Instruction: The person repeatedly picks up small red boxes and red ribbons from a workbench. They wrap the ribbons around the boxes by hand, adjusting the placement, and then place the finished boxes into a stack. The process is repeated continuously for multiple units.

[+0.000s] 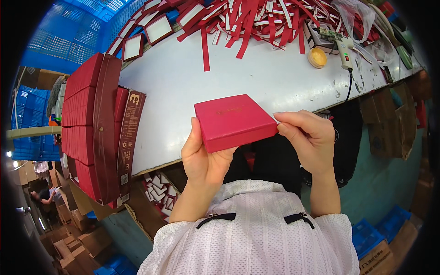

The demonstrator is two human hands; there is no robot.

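I hold a flat square red box (233,120) with both hands just above the near edge of the white table (192,78). My left hand (204,158) supports its lower left side, thumb up along the left edge. My right hand (308,134) pinches its right edge with thumb and fingers. The box lid faces up, closed, with a faint mark on top.
A tall stack of red boxes (89,123) stands on the table's left end. Red and white strips (256,20) and framed inserts (158,28) lie at the far side. A glue gun (344,48) and a small yellow dish (317,57) sit at the right. Blue crates (73,32) stand behind.
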